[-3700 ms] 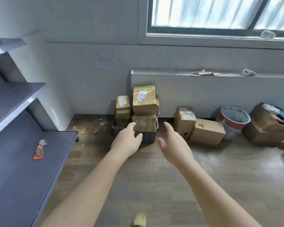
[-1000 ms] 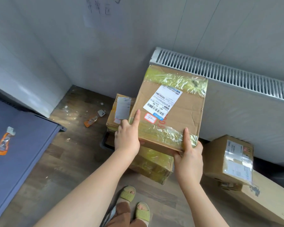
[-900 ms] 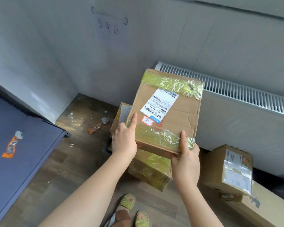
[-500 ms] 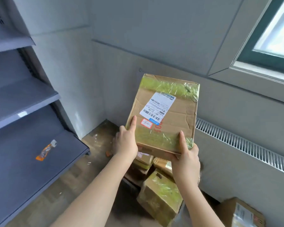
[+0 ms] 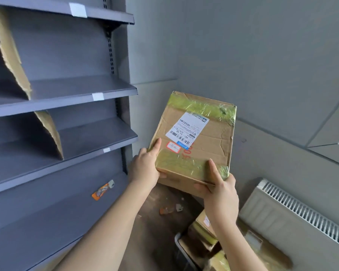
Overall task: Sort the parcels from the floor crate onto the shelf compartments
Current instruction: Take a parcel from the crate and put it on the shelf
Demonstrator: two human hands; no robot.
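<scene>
- A grey shelving unit [image 5: 76,89] stands on the left, with cardboard dividers [image 5: 51,133] splitting its upper levels.
- The taped cardboard parcel [image 5: 209,141] is held in the air beside the shelves, above the floor crate [image 5: 181,249].
- The left hand [image 5: 145,167] and right hand [image 5: 221,189] clasp its near corners, thumbs on top.
- An orange utility knife [image 5: 103,189] lies on the bottom shelf.

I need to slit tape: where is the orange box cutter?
In the head view, the orange box cutter lies on the bottom shelf board at the left, just left of the left hand gripping the parcel.
</scene>
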